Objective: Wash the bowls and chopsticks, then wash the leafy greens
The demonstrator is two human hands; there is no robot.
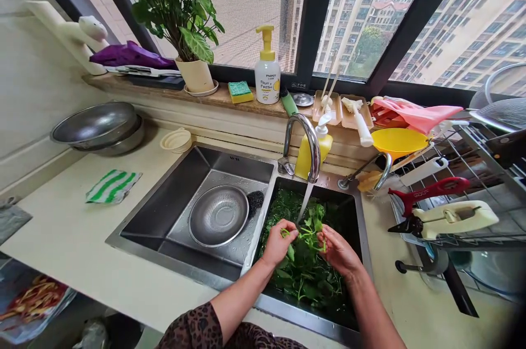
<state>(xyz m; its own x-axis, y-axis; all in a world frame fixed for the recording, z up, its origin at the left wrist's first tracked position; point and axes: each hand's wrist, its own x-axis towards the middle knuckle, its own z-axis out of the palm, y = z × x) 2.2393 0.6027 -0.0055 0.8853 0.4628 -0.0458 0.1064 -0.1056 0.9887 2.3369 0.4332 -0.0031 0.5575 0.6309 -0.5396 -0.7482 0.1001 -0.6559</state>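
Leafy greens (306, 283) float in water in the right sink basin (361, 228), which is dark inside. Water runs from the curved chrome faucet (314, 146) down onto them. Above the basin my left hand (280, 239) pinches a green stem with thumb and fingers. Just right of it, my right hand (337, 250) is closed on the leafy part of the same bunch of greens, close to the stream. In the left basin (152, 217) a round metal strainer (219, 215) lies flat, with a dark scrubber (255, 201) beside it.
Metal bowls (96, 124) and a striped cloth (113, 186) are on the left counter. Along the sill stand a potted plant (195, 75), a sponge (240, 92) and a soap bottle (267, 78). At the right, a dish rack (460, 146) holds red scissors (427, 193) and a yellow bowl (398, 141).
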